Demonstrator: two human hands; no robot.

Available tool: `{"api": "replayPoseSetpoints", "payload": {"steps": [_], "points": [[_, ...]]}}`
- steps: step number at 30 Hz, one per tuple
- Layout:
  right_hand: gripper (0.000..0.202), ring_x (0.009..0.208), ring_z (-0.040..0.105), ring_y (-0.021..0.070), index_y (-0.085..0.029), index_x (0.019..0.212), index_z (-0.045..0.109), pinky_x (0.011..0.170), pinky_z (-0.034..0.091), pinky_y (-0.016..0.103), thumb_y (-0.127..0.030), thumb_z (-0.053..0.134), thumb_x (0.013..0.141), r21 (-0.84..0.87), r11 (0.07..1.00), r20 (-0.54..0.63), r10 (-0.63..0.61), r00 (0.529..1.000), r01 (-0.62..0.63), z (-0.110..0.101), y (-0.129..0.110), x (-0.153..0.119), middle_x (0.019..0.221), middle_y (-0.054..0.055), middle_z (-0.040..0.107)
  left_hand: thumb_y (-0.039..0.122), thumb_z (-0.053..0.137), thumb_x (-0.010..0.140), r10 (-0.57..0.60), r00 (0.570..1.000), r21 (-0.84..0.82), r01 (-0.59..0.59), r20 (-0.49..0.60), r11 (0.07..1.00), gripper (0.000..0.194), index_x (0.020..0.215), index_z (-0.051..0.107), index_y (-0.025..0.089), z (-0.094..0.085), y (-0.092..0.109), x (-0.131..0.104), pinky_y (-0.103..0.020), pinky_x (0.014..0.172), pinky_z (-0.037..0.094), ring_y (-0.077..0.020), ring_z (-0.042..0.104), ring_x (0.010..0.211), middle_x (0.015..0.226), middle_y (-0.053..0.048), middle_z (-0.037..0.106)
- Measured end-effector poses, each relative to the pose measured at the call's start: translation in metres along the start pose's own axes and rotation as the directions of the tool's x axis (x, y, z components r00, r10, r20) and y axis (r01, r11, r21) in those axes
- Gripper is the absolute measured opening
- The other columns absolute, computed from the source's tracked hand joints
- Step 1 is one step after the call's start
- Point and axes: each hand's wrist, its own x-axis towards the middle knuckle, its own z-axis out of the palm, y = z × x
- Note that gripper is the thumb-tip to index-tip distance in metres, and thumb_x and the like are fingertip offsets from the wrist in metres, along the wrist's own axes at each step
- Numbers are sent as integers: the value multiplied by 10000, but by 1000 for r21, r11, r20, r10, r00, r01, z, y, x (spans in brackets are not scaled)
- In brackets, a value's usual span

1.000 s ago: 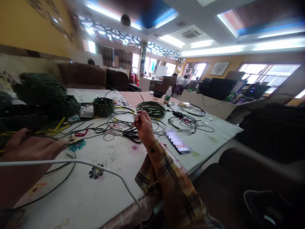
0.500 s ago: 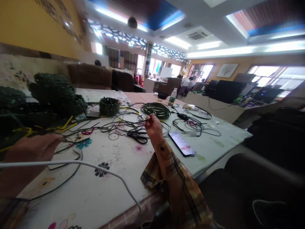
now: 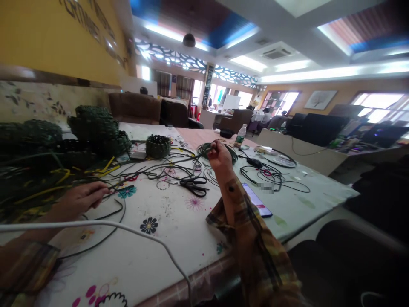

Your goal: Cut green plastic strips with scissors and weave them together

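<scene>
Smooth white table covering [image 3: 179, 238] with a printed flower pattern and a faint sheen, like plastic or oilcloth. Thin dark green cord [image 3: 153, 169], smooth and plastic-looking, pinched in the bare right hand [image 3: 219, 154] and under the fingers of the bare left hand [image 3: 81, 197]. Rough, matt woven baskets [image 3: 92, 128] of the same dark green cord, plus a small woven cup [image 3: 158, 146]. Yellow plastic strips [image 3: 105, 166] among them. Black scissors [image 3: 193, 185] with matt handles. Glossy glass-faced phone [image 3: 257, 200]. Soft plaid cloth sleeve [image 3: 255, 243]. Smooth white cable [image 3: 134, 230] close to the camera.
</scene>
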Motion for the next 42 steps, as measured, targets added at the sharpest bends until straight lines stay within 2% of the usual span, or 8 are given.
{"api": "replayPoseSetpoints", "payload": {"steps": [3, 6, 13, 20, 30, 37, 39, 42], "points": [[117, 640, 653, 90, -193, 937, 529, 596, 556, 215, -255, 458, 1005, -459, 881, 215, -12, 977, 112, 30, 9, 8, 839, 17, 682, 429, 407, 954, -173, 969, -470, 237, 175, 850, 282, 902, 525, 179, 18, 1, -2, -234, 461, 366, -116, 451, 482, 556, 37, 536], [202, 792, 693, 140, -186, 1064, 583, 691, 570, 277, -294, 419, 1012, -885, 344, 366, 95, 926, 314, 31, 26, -5, 973, 62, 684, 375, 487, 934, -290, 944, -699, 315, 158, 642, 190, 914, 475, 187, 29, 6, -4, -208, 425, 315, -84, 398, 439, 544, 68, 509], [281, 1081, 621, 302, -132, 1024, 720, 934, 448, 366, -76, 658, 755, -861, -249, 355, 330, 875, 443, -37, 51, -75, 1082, 158, 688, 347, 895, 476, -523, 846, -941, 257, 108, 221, 537, 880, 587, 172, 43, 20, -5, -248, 618, 575, -127, 638, 630, 724, 23, 670], [516, 1155, 584, 288, -191, 1380, 563, 931, 394, 338, -146, 556, 866, -700, -498, 320, 421, 849, 511, -53, 45, -83, 1230, 165, 639, 400, 947, 304, -578, 814, -957, 212, 61, 198, 621, 808, 696, 139, 55, 27, -3, -156, 577, 537, -83, 609, 633, 787, 12, 695], [657, 1058, 640, 308, -193, 1453, 470, 799, 419, 326, -278, 610, 817, -613, -534, 259, 561, 787, 582, -36, 34, -110, 1158, 165, 688, 474, 932, 321, -594, 799, -944, 117, -95, 308, 619, 783, 667, 158, 44, 32, -5, -146, 529, 486, -77, 565, 566, 679, 39, 662], [263, 952, 676, 311, -131, 986, 714, 684, 439, 314, -274, 645, 777, -674, -525, 204, 543, 814, 520, -24, 29, -97, 1000, 173, 727, 465, 913, 431, -564, 817, -939, 94, -117, 331, 545, 786, 641, 155, 40, 27, -7, -183, 589, 530, -108, 610, 613, 686, 16, 671], [247, 824, 689, 268, -143, 980, 683, 638, 452, 304, -274, 637, 775, -809, -369, 228, 520, 823, 458, -15, 25, -97, 882, 129, 722, 452, 914, 448, -563, 818, -947, 76, -119, 312, 528, 776, 631, 151, 38, 26, -7, -194, 615, 549, -104, 611, 620, 688, 23, 660], [330, 693, 680, 209, -162, 1082, 571, 594, 494, 296, -280, 626, 779, -931, 308, 338, 520, 784, 196, 2, 28, -106, 816, 73, 696, 425, 912, 480, -554, 825, -956, 63, -111, 285, 499, 771, 619, 146, 35, 26, -9, -200, 642, 567, -101, 621, 632, 692, 25, 654]]}}
